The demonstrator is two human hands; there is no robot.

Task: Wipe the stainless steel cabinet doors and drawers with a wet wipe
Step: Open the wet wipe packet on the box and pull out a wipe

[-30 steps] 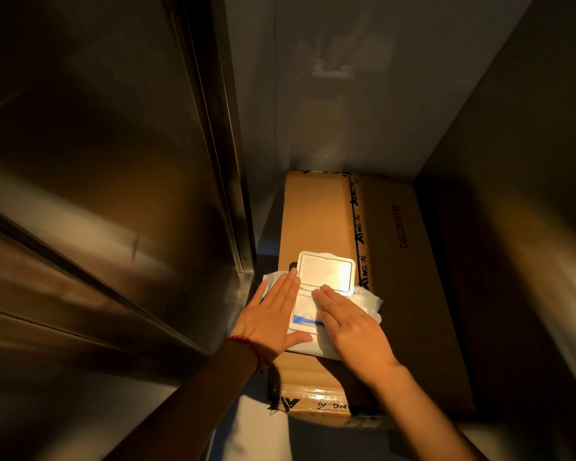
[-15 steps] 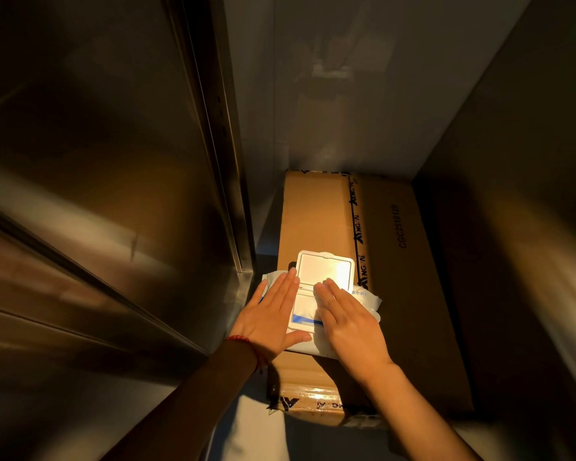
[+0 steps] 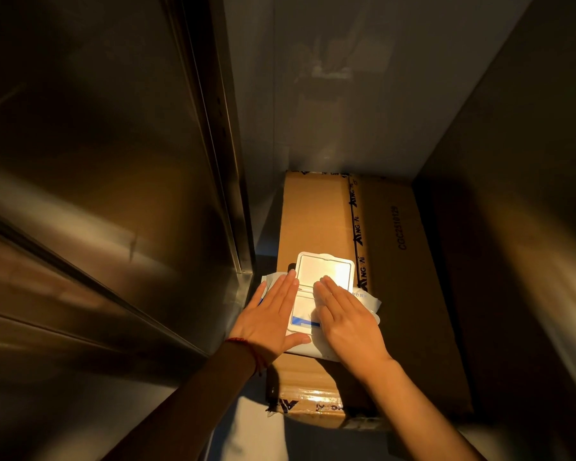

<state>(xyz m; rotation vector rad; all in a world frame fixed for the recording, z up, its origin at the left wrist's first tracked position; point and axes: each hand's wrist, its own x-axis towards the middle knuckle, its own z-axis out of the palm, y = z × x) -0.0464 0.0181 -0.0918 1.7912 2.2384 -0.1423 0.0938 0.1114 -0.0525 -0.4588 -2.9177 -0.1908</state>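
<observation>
The wet wipe pack is lying flat on the cardboard box, at the box's near left part, with its long axis running across me from left to right. Its plastic lid is standing open, folded away from me, so the opening is lying between my two hands and just below the tips of my right fingers. I am pressing my left hand flat on the left part of the pack, fingers straight and close together, thumb pointing to the right under the opening. My right hand is also resting flat on the right part, fingers straight, holding nothing. I cannot tell if a wipe is already sticking out. The right fingers are nearer to the opening, so I judge they should pinch the wipe while the left hand is keeping the pack down. The stainless steel cabinet door is standing just to my left, not yet wiped.
</observation>
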